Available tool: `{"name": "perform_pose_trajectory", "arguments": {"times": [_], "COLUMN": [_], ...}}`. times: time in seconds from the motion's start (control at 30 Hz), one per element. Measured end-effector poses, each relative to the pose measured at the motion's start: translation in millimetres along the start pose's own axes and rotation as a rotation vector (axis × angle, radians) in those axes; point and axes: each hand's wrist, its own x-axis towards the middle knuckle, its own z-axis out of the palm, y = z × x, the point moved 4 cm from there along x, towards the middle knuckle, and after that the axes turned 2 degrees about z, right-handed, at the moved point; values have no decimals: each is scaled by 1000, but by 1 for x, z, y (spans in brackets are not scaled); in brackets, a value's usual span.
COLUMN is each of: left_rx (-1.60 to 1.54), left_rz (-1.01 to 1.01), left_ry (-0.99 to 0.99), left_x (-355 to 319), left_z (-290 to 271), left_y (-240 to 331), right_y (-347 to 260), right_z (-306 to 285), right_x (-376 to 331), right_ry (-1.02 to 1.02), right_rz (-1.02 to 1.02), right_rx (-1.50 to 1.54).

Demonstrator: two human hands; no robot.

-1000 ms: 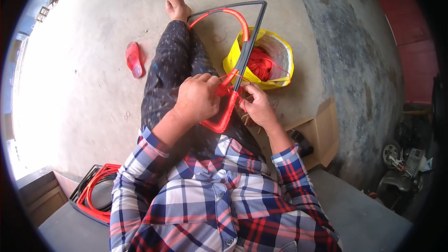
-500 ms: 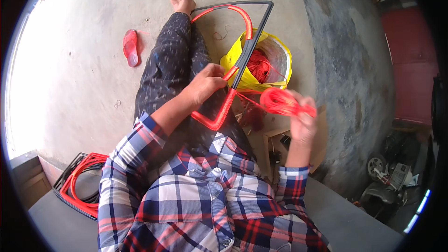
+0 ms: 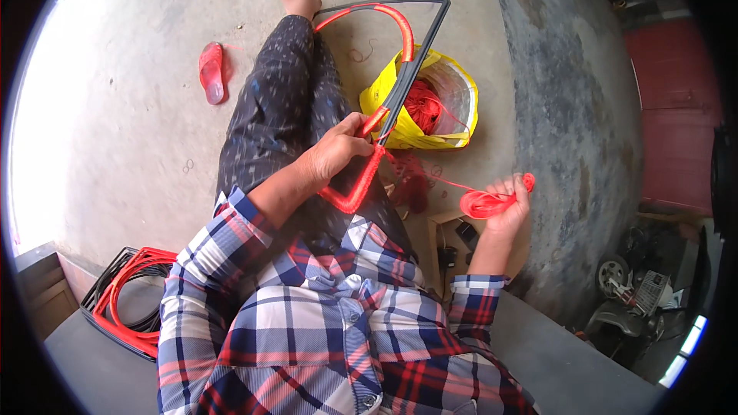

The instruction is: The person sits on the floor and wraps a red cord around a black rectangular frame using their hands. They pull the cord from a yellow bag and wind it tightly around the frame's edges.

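A black frame (image 3: pixel 432 37) of thin tubing, bent at the corners, lies across my lap and shin. Its near corner is tightly wrapped with red cord (image 3: pixel 347 201), and a curved inner piece has red and gold wrapping (image 3: pixel 401 27). My left hand (image 3: pixel 338 152) is closed round the frame beside the wrapped part. Out to the right, my right hand (image 3: pixel 507 214) grips a looped hank of red cord (image 3: pixel 484 204). One strand runs taut from the hank to the wrapping's upper end.
A yellow bag (image 3: pixel 377 92) holding more red cord (image 3: pixel 423 106) stands open beyond the frame. Red slippers (image 3: pixel 212 73) lie on the floor. An open cardboard box (image 3: pixel 436 250) sits by my right arm. Several red and black frames (image 3: pixel 115 292) rest on the grey seat at left.
My right hand has moved right and slightly down with the hank, drawing the strand out longer. My left hand has shifted slightly right along the frame.
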Motion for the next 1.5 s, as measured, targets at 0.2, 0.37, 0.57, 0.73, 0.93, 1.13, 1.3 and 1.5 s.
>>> {"name": "perform_pose_trajectory", "arguments": {"times": [0.2, 0.37, 0.57, 0.73, 0.93, 1.13, 1.3, 1.5], "left_rx": [-57, -68, -62, -106, 33, 15, -2, -40], "left_rz": [-40, -64, -43, -12, -39, -51, -42, -8], "left_ry": [-7, 13, -4, -3, 21, 25, 19, 23], "left_x": [1, 4, 5, 6, 9, 8, 7, 6], "left_z": [6, 9, 4, 4, 4, 6, 8, 10], "left_y": [3, -2, -5, -6, -10, -8, -5, -3], "right_y": [-122, -91, 97, 128, 84, 78, 83, 103], "right_z": [-117, -84, 79, 119, 121, 132, 126, 123], "right_x": [6, -7, -15, -15, -19, -36, -27, -41], "right_ry": [534, 578, -282, -527, -374, -475, -308, -371], "right_rz": [-531, -417, 40, 242, 229, 200, -42, 175], "right_rx": [-553, -464, -657, -698, -382, -289, -607, -861]}}
